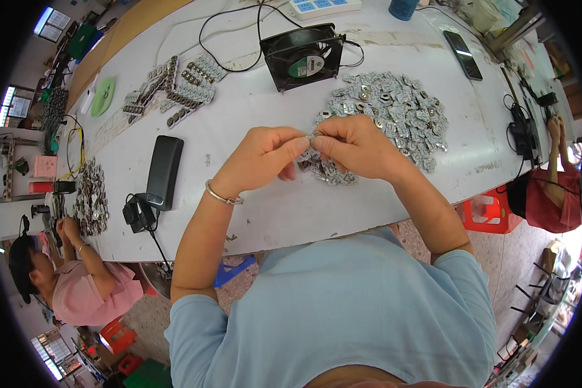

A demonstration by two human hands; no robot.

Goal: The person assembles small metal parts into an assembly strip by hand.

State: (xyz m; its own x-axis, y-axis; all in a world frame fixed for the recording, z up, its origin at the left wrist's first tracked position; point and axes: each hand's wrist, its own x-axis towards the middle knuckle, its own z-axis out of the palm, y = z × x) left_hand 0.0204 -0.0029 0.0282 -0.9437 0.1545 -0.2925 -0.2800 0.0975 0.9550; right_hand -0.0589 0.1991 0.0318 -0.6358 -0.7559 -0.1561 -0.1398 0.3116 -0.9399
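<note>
One wide fisheye view from the wearer's head, downward, close above hands [255, 160] [361, 145] and table [284, 216].

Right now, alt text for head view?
A person's left hand and right hand pinch a small metal part over a white table, beside a pile of silvery parts. A black fan stands beyond and a phone lies to its right.

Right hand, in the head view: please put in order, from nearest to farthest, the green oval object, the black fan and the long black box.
1. Black fan: beyond the right hand, slightly left.
2. Long black box: to the left.
3. Green oval object: far left.
</note>
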